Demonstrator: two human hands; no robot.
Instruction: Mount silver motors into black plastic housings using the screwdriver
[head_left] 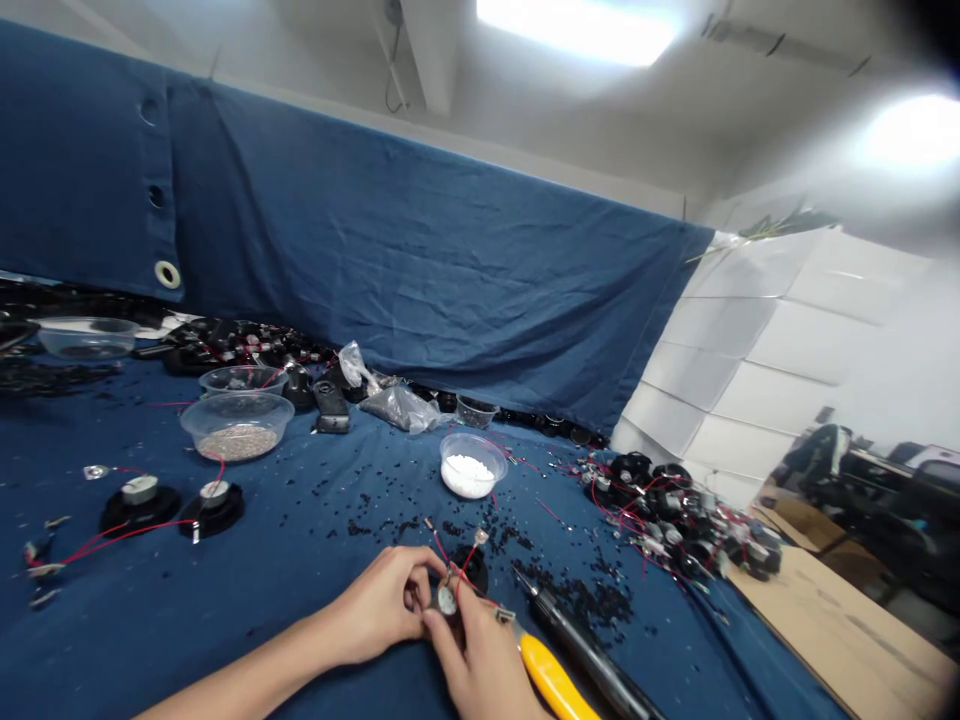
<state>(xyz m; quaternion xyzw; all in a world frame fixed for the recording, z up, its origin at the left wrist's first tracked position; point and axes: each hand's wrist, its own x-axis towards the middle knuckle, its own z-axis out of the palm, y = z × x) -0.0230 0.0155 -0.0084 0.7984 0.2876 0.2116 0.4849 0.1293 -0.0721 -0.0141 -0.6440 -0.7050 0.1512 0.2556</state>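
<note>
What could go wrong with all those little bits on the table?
Maybe a few things. The thin red wires on the round part in the left hand and right hand might snag or pull loose. The black pointed tool lies close beside the right hand, so it could poke a finger. And the clear bowl looks open, so a bump might spill its white pellets among the black bits.
</note>
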